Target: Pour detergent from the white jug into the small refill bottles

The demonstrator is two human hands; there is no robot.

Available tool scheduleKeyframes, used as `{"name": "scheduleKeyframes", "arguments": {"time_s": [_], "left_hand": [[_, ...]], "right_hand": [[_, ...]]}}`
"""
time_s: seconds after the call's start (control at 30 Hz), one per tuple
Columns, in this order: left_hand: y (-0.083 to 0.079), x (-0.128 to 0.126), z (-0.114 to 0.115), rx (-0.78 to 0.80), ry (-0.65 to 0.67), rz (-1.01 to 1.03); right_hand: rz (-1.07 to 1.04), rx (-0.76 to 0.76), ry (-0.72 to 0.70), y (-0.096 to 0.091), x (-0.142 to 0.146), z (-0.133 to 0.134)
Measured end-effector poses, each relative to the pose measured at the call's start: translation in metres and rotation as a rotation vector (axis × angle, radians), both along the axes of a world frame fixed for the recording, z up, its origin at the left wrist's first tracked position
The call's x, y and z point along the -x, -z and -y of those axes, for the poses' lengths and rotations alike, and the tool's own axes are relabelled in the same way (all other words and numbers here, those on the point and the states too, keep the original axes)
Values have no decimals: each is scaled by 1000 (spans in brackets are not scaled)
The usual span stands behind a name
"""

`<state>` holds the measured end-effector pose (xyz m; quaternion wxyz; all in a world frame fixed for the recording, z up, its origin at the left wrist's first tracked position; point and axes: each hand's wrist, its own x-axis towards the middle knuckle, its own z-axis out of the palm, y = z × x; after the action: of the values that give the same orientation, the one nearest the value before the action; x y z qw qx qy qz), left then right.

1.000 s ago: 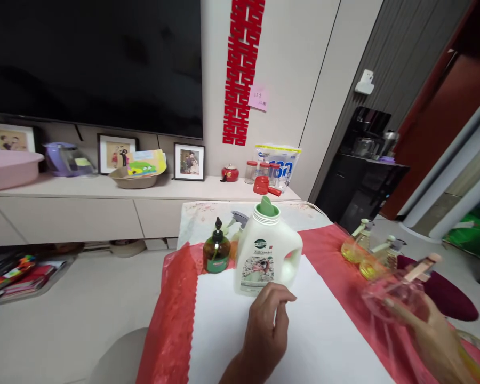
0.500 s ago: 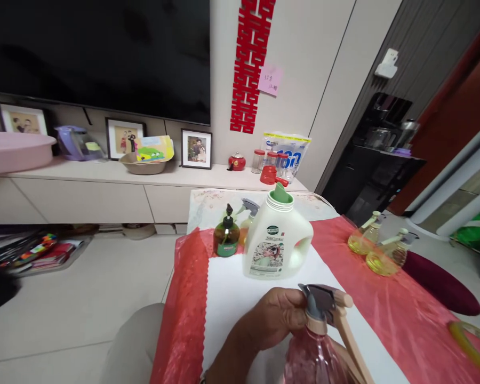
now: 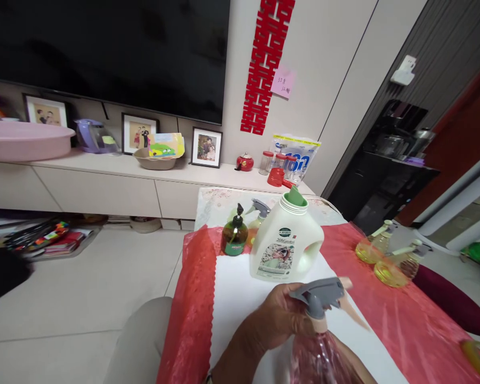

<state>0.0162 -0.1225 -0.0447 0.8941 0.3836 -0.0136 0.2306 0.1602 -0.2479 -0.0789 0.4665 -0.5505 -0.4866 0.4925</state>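
Note:
Low in the head view is a pink see-through spray bottle (image 3: 318, 360) with a grey trigger head (image 3: 322, 294) and a peach collar. My left hand (image 3: 278, 317) is closed around the bottle's neck, with thumb and fingers at the collar just below the trigger head. Behind the bottle's right side shows part of my right hand (image 3: 354, 360), closed against the bottle's body; its fingers are mostly hidden. Just beyond them stands a pale detergent jug (image 3: 278, 240) with a green spout and no cap on it. The jug rests on a white sheet (image 3: 234, 298).
Left of the jug are a dark green pump bottle (image 3: 234, 237) and another spray bottle (image 3: 258, 218). Two spray bottles with yellow liquid (image 3: 394, 269) stand on the right, over the red table cover (image 3: 368, 309). A roll of tape (image 3: 478, 357) lies near the right edge.
The grey trigger head has turned on the bottle, showing more of its side and pointing differently. The whole scene has shifted right as the head view turned left.

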Motion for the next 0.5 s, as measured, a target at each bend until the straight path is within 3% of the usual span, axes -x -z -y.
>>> {"name": "scheduleKeyframes", "arguments": {"time_s": [0.13, 0.23, 0.33, 0.5], "left_hand": [[9, -2, -1, 36, -15, 19], [10, -1, -2, 23, 34, 142], [11, -1, -2, 9, 33, 134], [23, -11, 0, 102, -83, 44]], "right_hand": [[1, 32, 7, 28, -7, -16], [11, 50, 35, 33, -16, -11], [39, 48, 97, 25, -22, 0], [100, 34, 147, -1, -22, 15]]}}
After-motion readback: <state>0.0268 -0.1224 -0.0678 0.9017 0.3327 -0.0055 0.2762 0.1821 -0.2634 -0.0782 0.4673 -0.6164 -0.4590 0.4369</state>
